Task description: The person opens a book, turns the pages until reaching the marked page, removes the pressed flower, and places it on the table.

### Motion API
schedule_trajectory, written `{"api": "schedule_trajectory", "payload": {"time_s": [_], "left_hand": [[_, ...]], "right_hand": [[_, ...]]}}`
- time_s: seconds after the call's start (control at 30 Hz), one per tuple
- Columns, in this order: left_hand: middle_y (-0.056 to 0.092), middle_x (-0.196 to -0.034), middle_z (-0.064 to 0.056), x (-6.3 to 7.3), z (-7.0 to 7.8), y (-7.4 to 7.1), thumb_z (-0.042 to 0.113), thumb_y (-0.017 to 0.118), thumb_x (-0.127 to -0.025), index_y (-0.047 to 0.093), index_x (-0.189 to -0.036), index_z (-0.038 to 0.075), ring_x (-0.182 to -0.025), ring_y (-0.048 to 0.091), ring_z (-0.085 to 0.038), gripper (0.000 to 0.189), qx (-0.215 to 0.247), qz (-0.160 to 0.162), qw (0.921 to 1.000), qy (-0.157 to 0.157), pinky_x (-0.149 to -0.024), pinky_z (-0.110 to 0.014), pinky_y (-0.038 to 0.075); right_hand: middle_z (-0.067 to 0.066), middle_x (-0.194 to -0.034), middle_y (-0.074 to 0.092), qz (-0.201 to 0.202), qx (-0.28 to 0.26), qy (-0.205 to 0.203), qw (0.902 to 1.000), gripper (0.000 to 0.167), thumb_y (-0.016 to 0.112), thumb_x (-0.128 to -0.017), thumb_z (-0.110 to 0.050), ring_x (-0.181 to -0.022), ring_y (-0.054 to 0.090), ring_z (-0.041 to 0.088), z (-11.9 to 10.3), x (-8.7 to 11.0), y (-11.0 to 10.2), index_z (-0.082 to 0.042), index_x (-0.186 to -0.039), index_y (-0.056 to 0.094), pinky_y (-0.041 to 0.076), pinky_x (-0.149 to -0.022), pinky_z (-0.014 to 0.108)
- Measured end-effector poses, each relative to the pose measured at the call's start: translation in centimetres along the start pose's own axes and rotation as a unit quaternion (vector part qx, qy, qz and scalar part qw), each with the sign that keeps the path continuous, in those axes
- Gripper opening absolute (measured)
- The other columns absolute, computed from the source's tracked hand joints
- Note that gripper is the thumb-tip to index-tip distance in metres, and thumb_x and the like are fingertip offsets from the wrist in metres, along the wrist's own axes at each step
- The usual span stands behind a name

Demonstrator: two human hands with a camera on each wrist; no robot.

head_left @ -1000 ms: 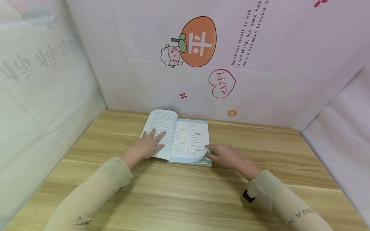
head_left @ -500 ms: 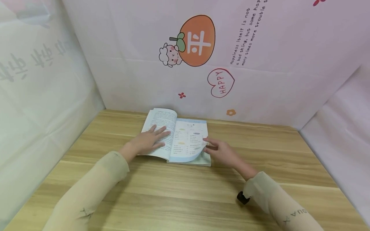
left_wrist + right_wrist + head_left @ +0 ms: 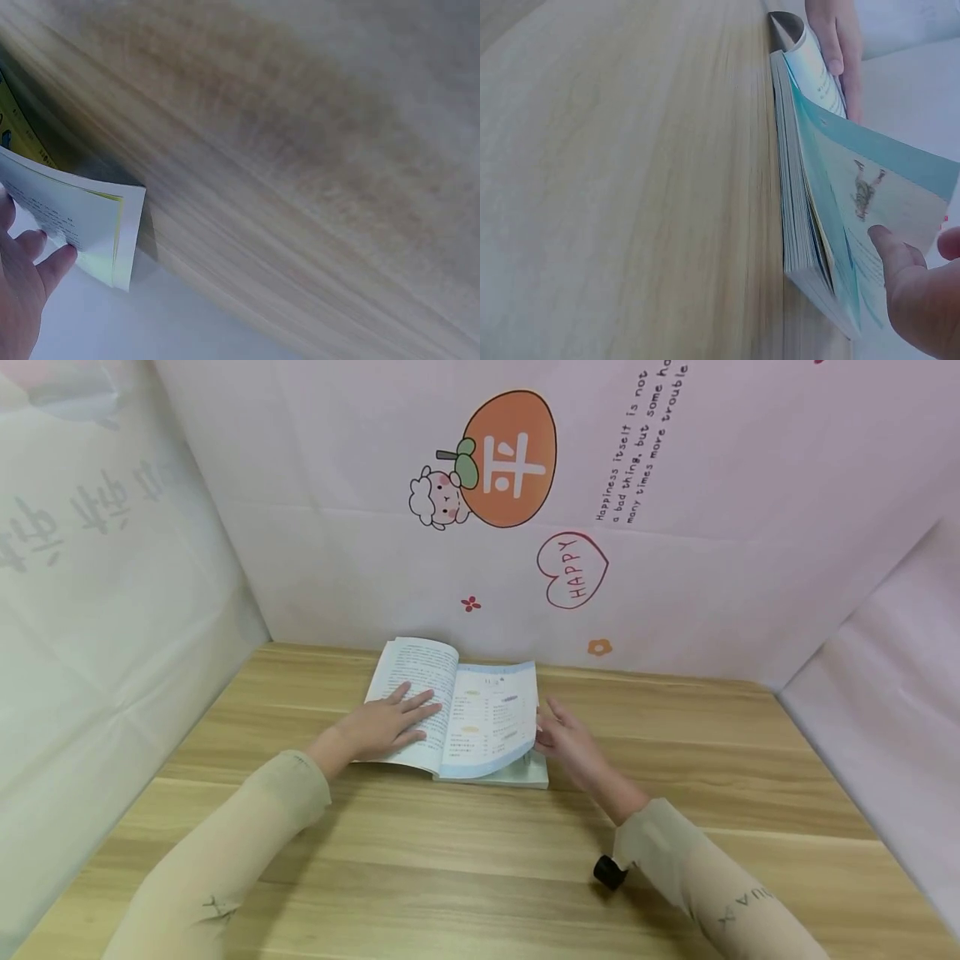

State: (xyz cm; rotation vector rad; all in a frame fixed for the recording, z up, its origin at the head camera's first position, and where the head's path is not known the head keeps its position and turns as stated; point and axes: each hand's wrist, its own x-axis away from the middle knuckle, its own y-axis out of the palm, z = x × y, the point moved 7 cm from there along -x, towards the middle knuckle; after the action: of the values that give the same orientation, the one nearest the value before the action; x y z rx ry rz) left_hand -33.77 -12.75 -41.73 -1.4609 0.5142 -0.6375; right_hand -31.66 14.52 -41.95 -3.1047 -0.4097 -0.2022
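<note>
An open book (image 3: 487, 718) lies near the table's back edge. My left hand (image 3: 386, 727) rests spread on its curved left-hand pages (image 3: 420, 668); the left wrist view shows fingers on the printed page (image 3: 67, 206) and part of a yellow cover (image 3: 19, 131) beneath. At the right edge, my right hand (image 3: 570, 743) pinches a page (image 3: 517, 727) with a blue border, its lower corner raised off the page below. Seen from the right wrist, the thumb (image 3: 892, 251) lies against the page's underside, which bears a small figure drawing (image 3: 866, 191).
The wood-grain table (image 3: 450, 868) reaches toward me in front of the book. A white printed cloth (image 3: 337, 527) stands as a wall right behind it, with more white cloth on the left (image 3: 112, 610) and right (image 3: 885, 693). A black device (image 3: 610, 872) sits under my right wrist.
The right-hand page has lifted further, baring more of the page under it. My right hand has shifted up along the page's edge. My left hand stays on the left page.
</note>
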Motion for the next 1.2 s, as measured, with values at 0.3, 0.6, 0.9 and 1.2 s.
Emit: {"api": "schedule_trajectory", "payload": {"time_s": [0.3, 0.6, 0.9, 1.2], "left_hand": [[0.019, -0.17, -0.009, 0.2, 0.1, -0.1, 0.045, 0.038, -0.111, 0.028, -0.164, 0.018, -0.152, 0.016, -0.046, 0.06, 0.006, -0.008, 0.9999, -0.006, -0.115, -0.062, 0.031], [0.019, -0.17, -0.01, 0.4, 0.0, 0.0, 0.045, 0.039, -0.111, 0.029, -0.164, 0.019, -0.152, 0.015, -0.046, 0.06, 0.016, -0.011, 0.9996, -0.019, -0.113, -0.063, 0.033], [0.019, -0.169, -0.011, 0.5, 0.0, 0.0, 0.044, 0.039, -0.111, 0.03, -0.163, 0.018, -0.152, 0.016, -0.046, 0.06, 0.017, -0.008, 0.9997, -0.018, -0.113, -0.064, 0.032], [0.02, -0.169, -0.012, 0.5, 0.0, 0.0, 0.044, 0.038, -0.111, 0.03, -0.163, 0.017, -0.152, 0.016, -0.045, 0.059, 0.018, -0.011, 0.9997, -0.013, -0.114, -0.062, 0.033]], "right_hand": [[0.025, -0.166, 0.02, -0.004, -0.002, 0.001, 1.0, 0.062, 0.042, -0.112, -0.021, -0.138, 0.044, 0.048, -0.7, -0.6, 2.1, -0.003, -0.164, 0.012, 0.037, -0.113, 0.053], [0.019, -0.169, 0.012, -0.033, 0.055, -0.027, 0.9976, 0.063, 0.049, -0.109, -0.014, -0.154, 0.018, 0.033, -0.9, -1.0, 4.1, -0.002, -0.163, 0.019, 0.032, -0.116, 0.056], [0.012, -0.17, 0.012, -0.044, 0.093, -0.038, 0.9939, 0.063, 0.052, -0.108, -0.02, -0.154, 0.02, 0.029, -0.8, -1.2, 5.3, -0.009, -0.163, 0.025, 0.034, -0.115, 0.055], [0.018, -0.17, 0.009, -0.064, 0.142, -0.057, 0.9862, 0.067, 0.059, -0.105, -0.017, -0.152, 0.017, 0.043, -1.0, -0.9, 6.5, -0.007, -0.162, 0.027, 0.029, -0.117, 0.055]]}}
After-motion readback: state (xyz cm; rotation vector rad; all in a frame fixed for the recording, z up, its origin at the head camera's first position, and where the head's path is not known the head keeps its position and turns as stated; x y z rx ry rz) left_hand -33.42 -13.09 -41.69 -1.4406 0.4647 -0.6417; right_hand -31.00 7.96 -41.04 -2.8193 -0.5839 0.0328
